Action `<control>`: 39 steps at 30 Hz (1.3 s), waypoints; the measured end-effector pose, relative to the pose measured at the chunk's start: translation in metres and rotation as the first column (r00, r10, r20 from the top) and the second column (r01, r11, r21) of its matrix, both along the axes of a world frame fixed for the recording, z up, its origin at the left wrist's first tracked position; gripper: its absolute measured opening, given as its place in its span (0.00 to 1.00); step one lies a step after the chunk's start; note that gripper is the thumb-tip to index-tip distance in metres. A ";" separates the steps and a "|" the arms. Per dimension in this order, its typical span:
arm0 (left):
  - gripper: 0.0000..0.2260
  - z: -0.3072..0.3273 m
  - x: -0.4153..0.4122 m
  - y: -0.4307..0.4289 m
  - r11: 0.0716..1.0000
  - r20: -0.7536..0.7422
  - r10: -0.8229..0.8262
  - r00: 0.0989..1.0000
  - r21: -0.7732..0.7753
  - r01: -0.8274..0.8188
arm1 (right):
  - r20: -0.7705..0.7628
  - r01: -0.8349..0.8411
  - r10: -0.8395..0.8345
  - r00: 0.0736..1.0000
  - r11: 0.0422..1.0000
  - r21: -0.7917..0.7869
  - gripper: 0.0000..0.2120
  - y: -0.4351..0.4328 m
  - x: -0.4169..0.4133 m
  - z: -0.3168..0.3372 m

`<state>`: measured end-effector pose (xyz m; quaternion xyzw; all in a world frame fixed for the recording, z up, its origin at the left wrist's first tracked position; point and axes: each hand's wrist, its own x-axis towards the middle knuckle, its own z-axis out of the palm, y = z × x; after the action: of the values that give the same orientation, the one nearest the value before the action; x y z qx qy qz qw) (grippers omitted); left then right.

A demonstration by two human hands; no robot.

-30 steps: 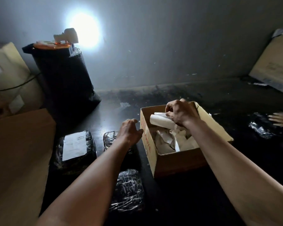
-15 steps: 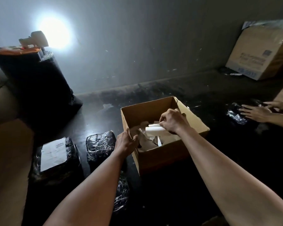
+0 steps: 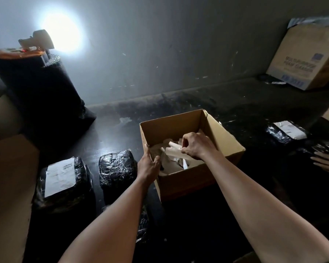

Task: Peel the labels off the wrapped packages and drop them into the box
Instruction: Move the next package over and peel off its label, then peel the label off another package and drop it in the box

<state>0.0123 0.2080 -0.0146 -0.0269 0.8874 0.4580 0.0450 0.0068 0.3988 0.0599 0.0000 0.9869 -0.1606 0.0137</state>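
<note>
An open cardboard box (image 3: 224,130) stands on the dark floor, with crumpled peeled labels inside. My right hand (image 3: 197,146) is inside the box, fingers pinched on a rolled white label (image 3: 176,151). My left hand (image 3: 148,165) grips the box's near left rim. Left of the box lies a black wrapped package (image 3: 65,198) that bears a white label (image 3: 60,175). Beside it sits a bare black wrapped package (image 3: 117,168). A third package (image 3: 143,223) is partly hidden under my left forearm.
Another person's hand (image 3: 326,163) reaches in at the right edge, near a labelled black package (image 3: 286,132). A big cardboard carton (image 3: 308,59) leans on the wall at back right. A tall black wrapped bundle (image 3: 38,92) with a lamp (image 3: 38,39) stands at back left. Brown cardboard (image 3: 8,186) lies far left.
My left hand has moved right and taken hold of the box rim. My right hand has sunk lower into the box with the rolled label. The other person's hand has pulled back.
</note>
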 end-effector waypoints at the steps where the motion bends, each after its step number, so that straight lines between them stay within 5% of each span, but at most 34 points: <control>1: 0.33 -0.001 0.000 0.001 1.000 0.002 0.008 1.000 0.005 -0.008 | 0.012 -0.003 0.003 1.000 1.000 -0.002 0.03 0.000 -0.001 -0.001; 14: 0.30 0.000 0.001 0.002 0.999 0.000 0.035 0.999 0.035 -0.035 | 0.067 -0.033 0.034 0.997 0.999 -0.025 0.05 -0.004 -0.005 -0.002; 30: 0.30 0.042 0.001 -0.125 0.918 -0.085 0.081 0.993 -0.382 -0.108 | 0.152 -0.283 0.284 0.947 0.959 -0.026 0.28 -0.124 -0.022 0.016; 39: 0.30 0.002 0.008 -0.172 0.904 0.033 0.049 0.998 -0.427 -0.030 | 0.250 -0.367 0.359 0.899 0.930 -0.016 0.14 -0.184 -0.037 -0.044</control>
<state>0.0199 0.0361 -0.0123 -0.0640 0.9641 0.2533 0.0479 -0.0304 0.2147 0.0155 -0.1637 0.9624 -0.1382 0.1671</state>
